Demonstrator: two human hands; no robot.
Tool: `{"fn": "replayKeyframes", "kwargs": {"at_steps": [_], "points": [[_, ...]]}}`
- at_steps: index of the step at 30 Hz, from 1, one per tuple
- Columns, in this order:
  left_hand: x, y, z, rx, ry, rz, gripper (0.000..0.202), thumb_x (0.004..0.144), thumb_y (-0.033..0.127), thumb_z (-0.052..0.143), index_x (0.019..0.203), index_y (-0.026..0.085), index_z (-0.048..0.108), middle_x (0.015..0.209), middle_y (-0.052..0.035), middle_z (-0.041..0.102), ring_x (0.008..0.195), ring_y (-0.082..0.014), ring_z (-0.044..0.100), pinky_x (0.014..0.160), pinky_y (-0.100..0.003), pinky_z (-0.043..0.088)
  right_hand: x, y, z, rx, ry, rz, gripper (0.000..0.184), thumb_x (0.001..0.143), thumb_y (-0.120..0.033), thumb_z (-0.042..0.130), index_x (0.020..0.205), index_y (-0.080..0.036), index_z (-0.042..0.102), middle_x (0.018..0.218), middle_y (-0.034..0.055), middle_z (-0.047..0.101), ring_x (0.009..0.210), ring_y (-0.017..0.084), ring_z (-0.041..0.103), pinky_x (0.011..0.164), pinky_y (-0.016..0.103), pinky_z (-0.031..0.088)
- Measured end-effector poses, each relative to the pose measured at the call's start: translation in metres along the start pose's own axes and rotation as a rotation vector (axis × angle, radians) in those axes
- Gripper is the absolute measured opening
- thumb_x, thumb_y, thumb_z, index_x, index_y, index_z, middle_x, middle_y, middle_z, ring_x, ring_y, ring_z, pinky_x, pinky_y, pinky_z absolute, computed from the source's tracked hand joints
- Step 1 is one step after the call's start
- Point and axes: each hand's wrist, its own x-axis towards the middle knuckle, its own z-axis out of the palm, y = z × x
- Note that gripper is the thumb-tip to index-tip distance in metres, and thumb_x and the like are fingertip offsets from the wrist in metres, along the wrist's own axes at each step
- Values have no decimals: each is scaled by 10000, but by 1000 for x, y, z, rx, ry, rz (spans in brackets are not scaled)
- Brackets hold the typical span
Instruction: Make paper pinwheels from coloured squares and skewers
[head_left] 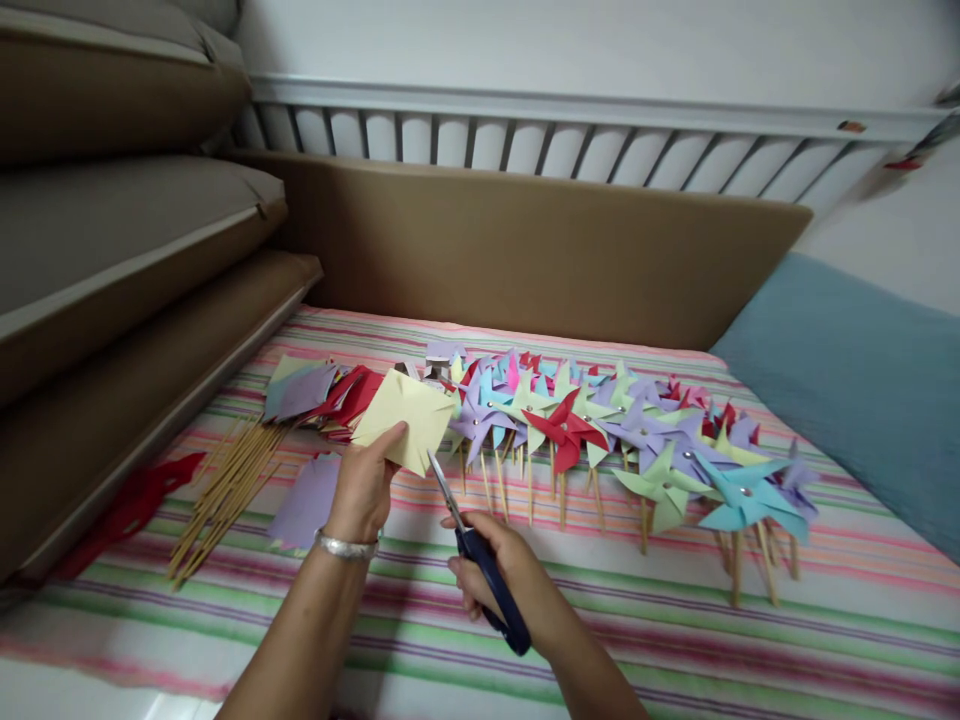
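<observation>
Striped bed cover (675, 620): left hand (365, 487) pinches yellow paper square (405, 420); right hand (499, 575) grips scissors (469, 535), blades at the square's 5 o'clock corner; pinwheels (615, 430) at 3 o'clock.

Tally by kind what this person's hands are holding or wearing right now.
yellow paper square: 1, in the left hand
scissors: 1, in the right hand
silver bracelet: 1, on the left wrist
Total: 3
The pinwheels beyond overlap too much to count.
</observation>
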Motion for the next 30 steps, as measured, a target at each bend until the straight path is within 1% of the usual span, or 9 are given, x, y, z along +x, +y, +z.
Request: {"fn": "replayKeyframes", "kwargs": {"at_steps": [4, 7, 10, 13, 16, 18, 20, 24, 30], "points": [[5, 11, -8, 75, -17, -45, 397, 572, 165, 740, 960, 126, 663, 936, -94, 701, 749, -172, 651, 632, -238, 498, 3, 2, -8, 26, 81, -210, 391, 696, -193, 588, 1070, -214, 476, 822, 32, 619, 757, 180, 632, 695, 327, 509], [3, 14, -11, 164, -173, -146, 393, 595, 180, 726, 979, 122, 666, 944, -121, 699, 725, -196, 655, 596, -247, 493, 5, -1, -16, 41, 271, -293, 454, 706, -226, 613, 1118, -239, 424, 990, 68, 621, 923, 210, 601, 862, 389, 451], [-4, 11, -9, 259, -349, -284, 397, 593, 173, 726, 984, 128, 673, 941, -133, 699, 715, -215, 656, 559, -244, 481, 4, -6, -24, 134, 391, -299, 504, 714, -347, 635, 1148, -245, 399, 1002, 76, 625, 920, 231, 603, 841, 397, 461], [-11, 5, -5, 320, -472, -404, 384, 572, 141, 729, 954, 149, 691, 882, -110, 711, 703, -220, 655, 559, -257, 484, 1, -9, -27, 239, 372, -292, 541, 688, -386, 667, 1144, -230, 422, 977, 69, 633, 901, 238, 606, 785, 366, 479], [-18, -1, 2, 385, -548, -468, 259, 568, 149, 730, 827, 148, 722, 770, -100, 715, 630, -206, 646, 551, -261, 482, -2, -11, -27, 290, 328, -284, 472, 705, -354, 662, 1111, -214, 466, 1032, 66, 622, 957, 243, 588, 821, 355, 464], [-22, -4, 6, 428, -566, -478, 189, 573, 157, 731, 762, 142, 726, 721, -98, 712, 582, -191, 634, 530, -255, 475, -2, -11, -26, 281, 333, -276, 445, 707, -321, 662, 1096, -208, 478, 1025, 58, 625, 954, 242, 585, 833, 354, 458], [-23, -7, 9, 415, -561, -483, 197, 596, 177, 725, 790, 139, 720, 749, -102, 715, 598, -190, 640, 539, -256, 482, 0, -9, -26, 280, 375, -269, 446, 705, -301, 659, 1100, -207, 474, 990, 51, 631, 910, 235, 596, 812, 352, 467], [-24, -16, 13, 237, -525, -509, 257, 663, 252, 701, 886, 124, 695, 876, -131, 707, 714, -197, 658, 631, -266, 507, 6, -6, -28, 353, 535, -341, 464, 721, -308, 619, 1142, -213, 450, 1079, 68, 607, 957, 245, 587, 819, 361, 470], [-38, -42, 24, 87, -431, -465, 264, 699, 272, 672, 929, 143, 679, 905, -100, 696, 720, -169, 640, 546, -228, 511, 17, -5, -30, 380, 697, -429, 516, 727, -312, 594, 1195, -204, 403, 1147, 99, 578, 986, 245, 581, 825, 372, 470]]}}
